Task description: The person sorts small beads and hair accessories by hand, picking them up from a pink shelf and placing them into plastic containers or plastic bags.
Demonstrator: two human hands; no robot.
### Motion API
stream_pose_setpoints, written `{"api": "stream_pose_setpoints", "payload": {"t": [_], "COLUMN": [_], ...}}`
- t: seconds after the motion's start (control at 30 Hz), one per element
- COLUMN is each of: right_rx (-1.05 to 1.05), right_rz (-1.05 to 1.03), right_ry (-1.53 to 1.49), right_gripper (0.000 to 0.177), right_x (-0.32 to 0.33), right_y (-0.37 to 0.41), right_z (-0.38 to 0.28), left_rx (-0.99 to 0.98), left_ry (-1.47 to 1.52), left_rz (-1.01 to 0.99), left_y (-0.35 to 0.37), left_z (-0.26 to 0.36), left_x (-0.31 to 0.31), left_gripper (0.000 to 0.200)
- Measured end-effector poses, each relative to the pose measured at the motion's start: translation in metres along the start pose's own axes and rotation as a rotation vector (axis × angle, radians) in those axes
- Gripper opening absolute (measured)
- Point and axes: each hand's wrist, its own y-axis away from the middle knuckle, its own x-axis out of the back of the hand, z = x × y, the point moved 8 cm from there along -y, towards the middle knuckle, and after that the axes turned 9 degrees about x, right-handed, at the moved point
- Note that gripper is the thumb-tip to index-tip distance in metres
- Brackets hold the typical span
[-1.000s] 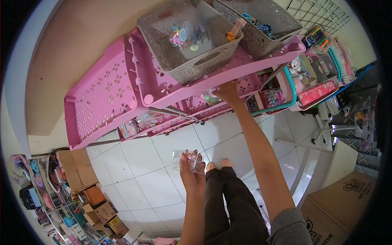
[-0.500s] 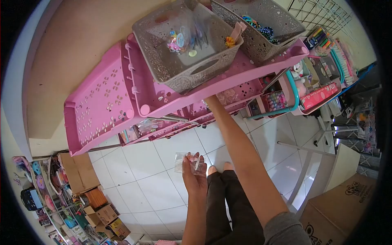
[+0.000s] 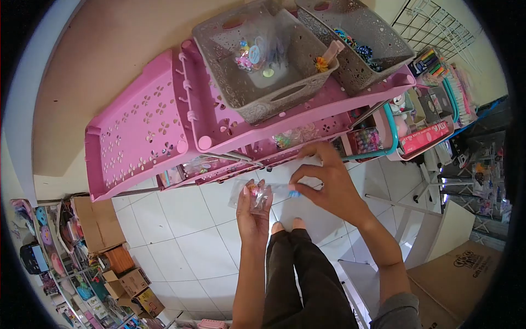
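Observation:
My left hand (image 3: 253, 216) is closed around a clear plastic bag (image 3: 236, 193) with small pink and orange pieces (image 3: 254, 189) showing in it. To its right, my right hand (image 3: 334, 189) pinches a small clear packet (image 3: 281, 190) between thumb and fingertips. Something light blue (image 3: 294, 193) shows at the pinch, too small to name. Both hands are over the tiled floor, in front of the pink shelf rack (image 3: 249, 140). On the rack's lower tier lies a pile of clear bags (image 3: 296, 136).
Two grey-brown perforated baskets (image 3: 274, 104) (image 3: 372, 68) with small goods stand on the top tier. A trolley with a teal handle (image 3: 392, 131) is at the right. Cardboard boxes (image 3: 455, 274) are at the lower right, and stocked shelves (image 3: 71, 274) at the left.
My right hand has come out of the rack's lower tier and now holds a small packet with light blue in it, near my left hand. My left hand has risen slightly.

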Motion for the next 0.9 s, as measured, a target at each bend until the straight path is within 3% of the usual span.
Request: {"api": "stream_pose_setpoints", "payload": {"t": [0.03,0.1,0.17,0.27,0.4,0.47,0.57,0.63,0.7,0.77,0.9], "right_rx": [-0.002,-0.577,-0.619,-0.65,-0.623,-0.579,-0.456,-0.473,-0.429,-0.464,-0.406], "right_rz": [-0.001,-0.159,-0.067,0.054,0.059,0.053,-0.007,-0.208,-0.097,-0.251,-0.331], "right_ry": [0.003,-0.735,-0.785,-0.837,-0.626,-0.551,-0.426,-0.27,0.131,0.289,0.631], "right_gripper": [0.012,0.009,0.009,0.007,0.007,0.007,0.01,0.014,0.02,0.031,0.044], "right_x": [0.001,-0.036,-0.049,-0.069,-0.071,-0.073,-0.082,-0.097,-0.099,-0.121,-0.135], "right_y": [0.001,0.022,0.028,0.037,0.039,0.04,0.04,0.034,0.023,0.023,0.022], "right_z": [-0.003,0.019,0.02,0.023,0.019,0.02,0.023,0.049,0.088,0.125,0.16], "left_rx": [0.018,0.04,0.084,0.118,0.126,0.076,0.068,0.071,0.068,0.063,0.085], "left_ry": [-0.017,-0.037,0.063,0.237,0.24,-0.121,0.026,0.078,0.083,0.085,0.088], "left_rz": [-0.041,-0.081,-0.214,-0.183,-0.206,-0.055,0.003,0.041,0.079,0.116,0.113], "left_y": [0.002,0.004,0.007,0.015,0.013,0.008,0.002,0.0,0.004,0.006,0.008], "left_z": [-0.002,-0.007,-0.014,-0.015,-0.016,-0.016,-0.022,-0.025,-0.024,-0.023,-0.022], "left_x": [-0.009,-0.015,-0.025,-0.029,-0.025,-0.009,0.007,0.02,0.024,0.027,0.035], "left_gripper": [0.033,0.037,0.044,0.049,0.043,0.035,0.031,0.033,0.034,0.035,0.035]}}
